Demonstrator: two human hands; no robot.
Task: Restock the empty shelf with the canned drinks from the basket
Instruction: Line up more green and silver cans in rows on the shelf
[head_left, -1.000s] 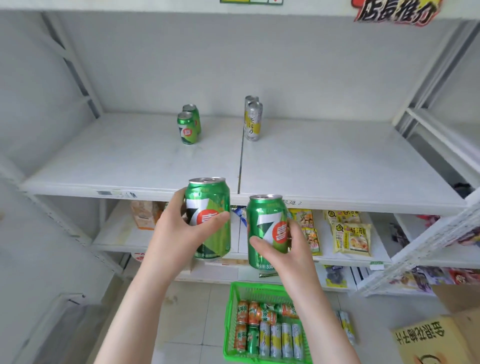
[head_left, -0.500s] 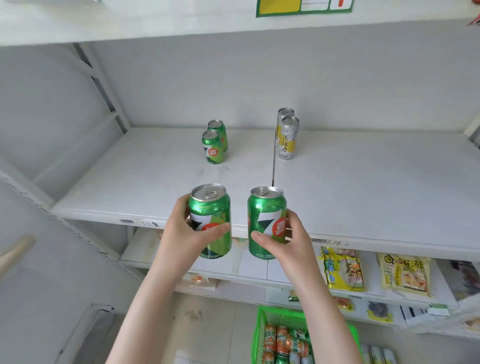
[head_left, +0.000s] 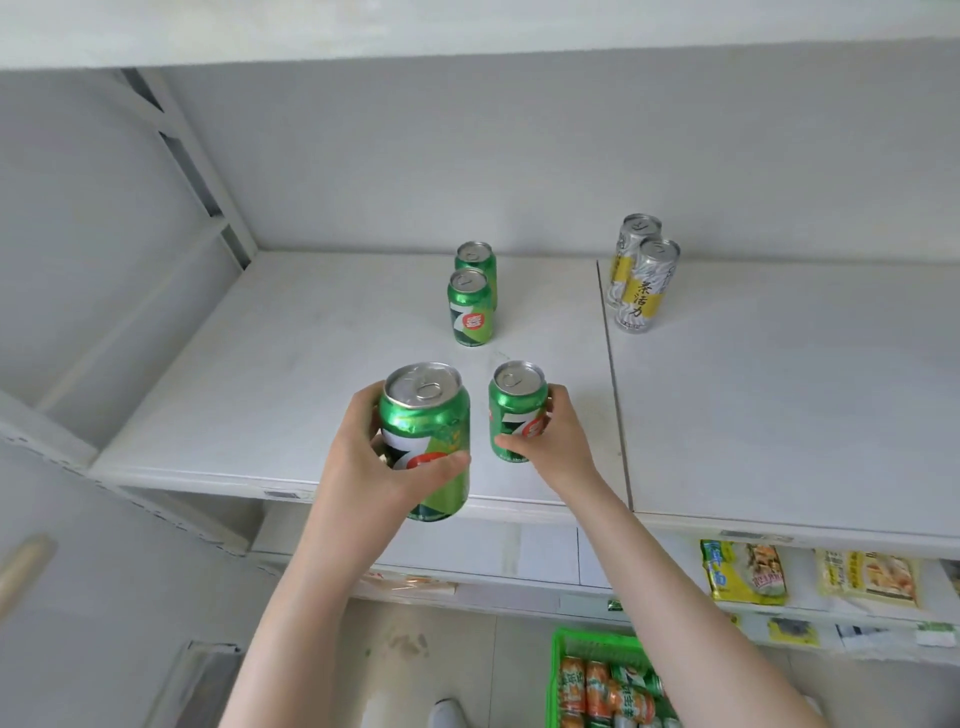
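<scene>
Left hand (head_left: 363, 462): wraps the first green can (head_left: 426, 441) at the shelf (head_left: 260, 389) front edge.
Right hand (head_left: 556, 441): grips the second green can (head_left: 517, 410) before the standing green pair (head_left: 470, 306); I judge it continues their row.

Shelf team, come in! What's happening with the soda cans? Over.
Left hand grips left can over shelf front edge. Right hand grips right can, farther in. Nothing blocking the back green cans.
</scene>
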